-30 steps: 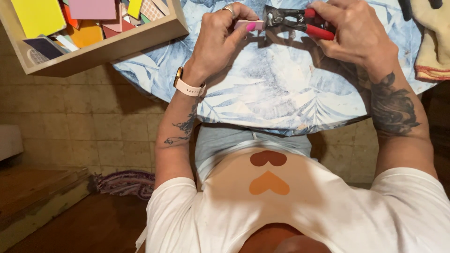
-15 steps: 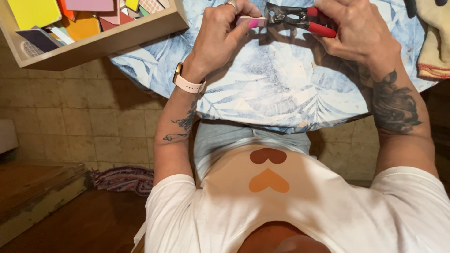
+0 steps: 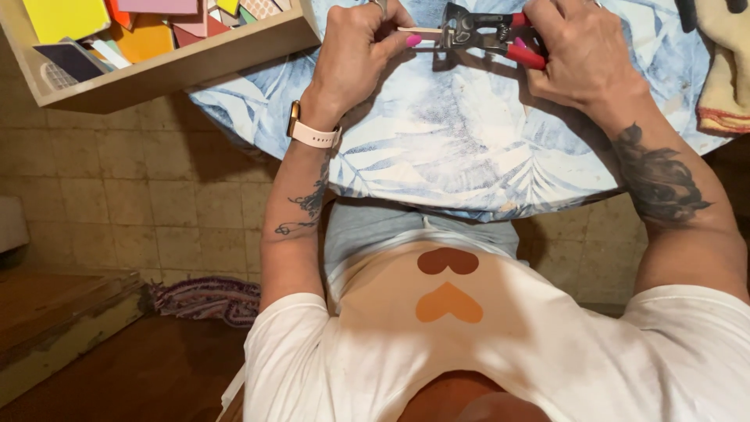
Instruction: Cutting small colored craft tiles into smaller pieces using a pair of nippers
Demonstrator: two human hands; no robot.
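Two hands: both up at the far table edge, facing each other
Left hand (image 3: 355,48): fingertips pinching the strip (image 3: 420,32)
Strip: pale, thin; long axis runs left to right, reaching into the nippers' head
Right hand (image 3: 582,55): curled shut round the red handles of the nippers (image 3: 484,31)
Nearer: both touching; the strip bridges the gap between them
Tray (image 3: 168,70): left of left hand; coloured tiles inside

A wooden tray (image 3: 180,72) of coloured tiles; a yellowish cloth (image 3: 723,78), perhaps a towel.
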